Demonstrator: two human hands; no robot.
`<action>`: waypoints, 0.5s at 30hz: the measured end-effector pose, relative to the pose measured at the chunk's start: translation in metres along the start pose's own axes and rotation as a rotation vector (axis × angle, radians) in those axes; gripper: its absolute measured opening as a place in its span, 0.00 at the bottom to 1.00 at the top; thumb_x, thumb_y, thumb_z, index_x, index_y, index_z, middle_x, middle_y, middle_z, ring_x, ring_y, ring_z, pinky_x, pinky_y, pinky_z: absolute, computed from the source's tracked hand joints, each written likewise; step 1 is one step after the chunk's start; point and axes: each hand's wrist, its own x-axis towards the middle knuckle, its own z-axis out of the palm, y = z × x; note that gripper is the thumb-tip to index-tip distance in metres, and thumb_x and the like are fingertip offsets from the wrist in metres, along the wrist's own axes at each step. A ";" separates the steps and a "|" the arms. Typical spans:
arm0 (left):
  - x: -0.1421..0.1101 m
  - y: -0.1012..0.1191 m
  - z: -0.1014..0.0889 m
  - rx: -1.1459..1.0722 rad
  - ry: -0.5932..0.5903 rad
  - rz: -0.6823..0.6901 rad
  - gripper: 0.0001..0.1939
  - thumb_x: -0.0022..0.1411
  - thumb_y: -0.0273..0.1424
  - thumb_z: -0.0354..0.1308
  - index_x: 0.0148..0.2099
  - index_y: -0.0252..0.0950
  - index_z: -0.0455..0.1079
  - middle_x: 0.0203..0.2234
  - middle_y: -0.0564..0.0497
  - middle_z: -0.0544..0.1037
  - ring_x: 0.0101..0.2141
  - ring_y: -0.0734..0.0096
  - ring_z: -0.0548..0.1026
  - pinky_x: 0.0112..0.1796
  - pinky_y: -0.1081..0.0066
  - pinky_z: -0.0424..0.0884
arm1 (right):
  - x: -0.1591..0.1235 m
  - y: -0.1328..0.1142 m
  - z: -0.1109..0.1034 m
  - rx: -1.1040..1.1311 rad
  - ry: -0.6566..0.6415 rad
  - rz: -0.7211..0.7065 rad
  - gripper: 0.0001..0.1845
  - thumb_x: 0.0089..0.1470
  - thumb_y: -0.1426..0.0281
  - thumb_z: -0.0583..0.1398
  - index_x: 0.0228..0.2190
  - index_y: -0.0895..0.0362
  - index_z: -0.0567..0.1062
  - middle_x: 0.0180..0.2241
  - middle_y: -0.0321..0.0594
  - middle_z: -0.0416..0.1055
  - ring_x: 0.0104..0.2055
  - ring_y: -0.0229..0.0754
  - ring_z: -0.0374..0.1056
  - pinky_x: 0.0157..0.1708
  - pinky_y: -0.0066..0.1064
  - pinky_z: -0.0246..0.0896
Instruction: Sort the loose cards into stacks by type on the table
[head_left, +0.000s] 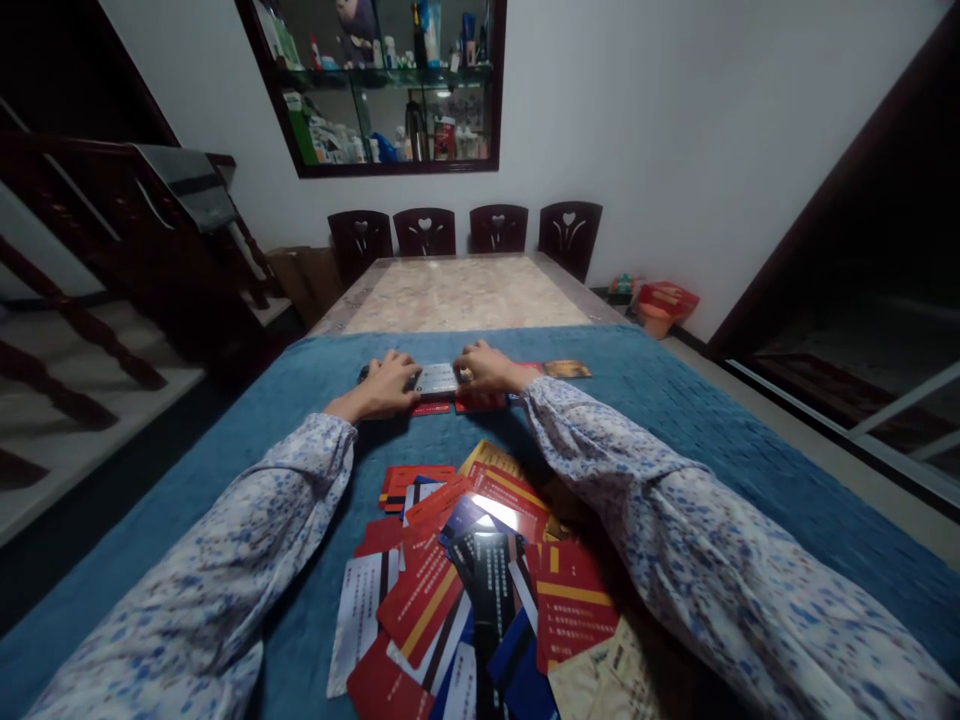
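Observation:
My left hand (pixel 384 387) reaches across the blue cloth with its fingers bent down on the left end of a silver-grey card (pixel 437 379). At that card's right end, my right hand (pixel 486 368) curls its fingers over the edge, so the card lies between both hands. Red cards (pixel 481 403) show just below it, and a golden-brown card (pixel 568 369) lies to the right of my right hand; others there are partly covered. Nearer to me, between my forearms, spreads a loose, overlapping pile of red, white, blue and black cards (pixel 493 570).
A blue cloth (pixel 315 540) covers the near part of a long marble-patterned table (pixel 465 290). Dark chairs (pixel 424 232) stand at its far end. Shelves with bottles (pixel 390 110) are set in the wall. A wooden railing (pixel 90 210) runs along the left.

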 end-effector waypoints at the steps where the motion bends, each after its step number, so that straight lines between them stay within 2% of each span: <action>1: 0.001 -0.001 -0.001 0.009 -0.011 -0.007 0.25 0.61 0.36 0.56 0.60 0.38 0.72 0.57 0.38 0.71 0.58 0.44 0.63 0.56 0.43 0.63 | 0.003 0.000 0.000 -0.002 -0.004 0.005 0.24 0.57 0.55 0.68 0.51 0.54 0.80 0.56 0.53 0.71 0.59 0.58 0.61 0.48 0.38 0.63; 6: 0.006 -0.006 -0.002 0.033 -0.041 -0.041 0.26 0.61 0.35 0.56 0.60 0.38 0.71 0.60 0.38 0.70 0.61 0.42 0.61 0.57 0.41 0.61 | 0.015 -0.002 0.003 -0.014 -0.013 0.024 0.27 0.57 0.54 0.68 0.53 0.53 0.80 0.59 0.52 0.70 0.61 0.60 0.60 0.49 0.41 0.64; 15: 0.023 -0.016 0.001 0.051 -0.070 -0.082 0.20 0.62 0.31 0.56 0.56 0.38 0.74 0.59 0.39 0.72 0.61 0.43 0.62 0.56 0.42 0.61 | 0.037 0.002 0.009 0.003 -0.016 0.033 0.20 0.57 0.57 0.67 0.49 0.53 0.81 0.59 0.50 0.71 0.62 0.61 0.59 0.51 0.43 0.61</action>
